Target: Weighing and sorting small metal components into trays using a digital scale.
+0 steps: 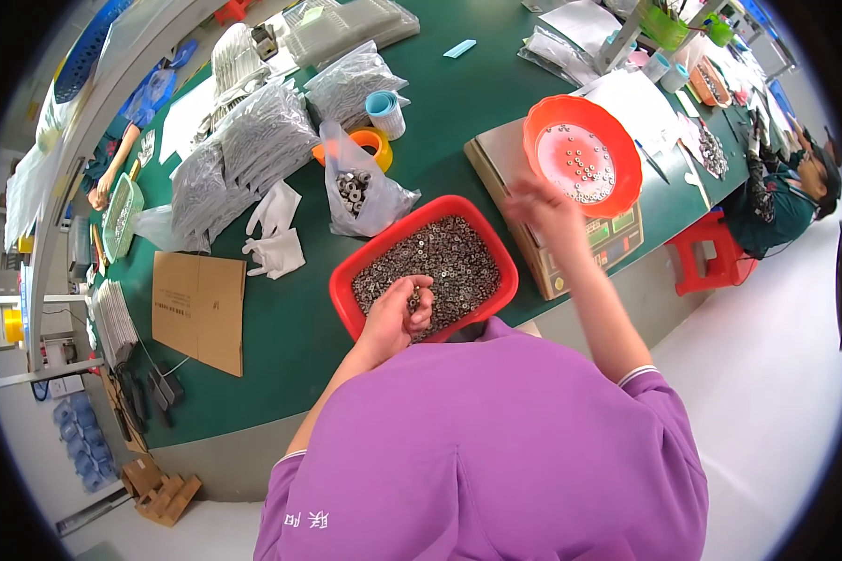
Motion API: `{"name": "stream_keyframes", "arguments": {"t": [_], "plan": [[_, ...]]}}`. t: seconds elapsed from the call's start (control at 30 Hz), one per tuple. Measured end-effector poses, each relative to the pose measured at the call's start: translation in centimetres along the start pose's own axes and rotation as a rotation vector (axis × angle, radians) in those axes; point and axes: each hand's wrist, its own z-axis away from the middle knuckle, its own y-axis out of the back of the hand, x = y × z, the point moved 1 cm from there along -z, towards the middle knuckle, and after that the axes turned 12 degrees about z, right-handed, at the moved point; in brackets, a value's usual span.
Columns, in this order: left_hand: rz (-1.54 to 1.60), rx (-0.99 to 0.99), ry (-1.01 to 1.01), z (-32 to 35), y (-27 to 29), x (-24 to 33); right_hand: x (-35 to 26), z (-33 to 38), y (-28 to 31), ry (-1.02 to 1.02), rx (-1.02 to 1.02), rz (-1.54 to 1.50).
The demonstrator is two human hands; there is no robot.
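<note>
**Green table [215,402] beside a pale floor [767,374]**

The table spreads across most of your view, and at its right side a co-worker [781,196] sits on a red stool [706,257]. A broad pile of packed bags [253,140] covers its upper left. Right of centre stands a scale [496,173]. Just left of that, close in front of you, is a red tub [340,285]. A red-orange bowl [631,168] rests on the scale, while a piece of cardboard [196,309] lies left of the tub. Beyond the tub's far left corner sits a clear bag [374,220]; white gloves [276,248] lie between it and the cardboard.

Your right hand [543,208] is at the bowl's left side, blurred, its fingers apparently half bent; you cannot tell whether they hold anything. Your left hand [398,318] is at the tub's near left, fingers curled around a few parts. These small metal parts [458,262] heap the tub, lie scattered in the bowl and partly fill the clear bag.
</note>
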Motion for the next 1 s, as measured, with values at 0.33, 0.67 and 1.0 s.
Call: {"name": "stream_keyframes", "arguments": {"t": [0.33,0.67,1.0], "plan": [[-0.128,-0.047,0.021,-0.3,-0.4,-0.1,-0.3,-1.4,4.2,0.525,0.42,0.703],[-0.354,-0.129,-0.009,-0.9,-0.8,-0.8,7.4,4.2,-9.7,-0.394,-0.748,-0.777],[-0.26,-0.116,-0.089,-0.8,-0.1,-1.0,7.0,3.9,-9.0,-0.44,-0.641,-0.844]]}}
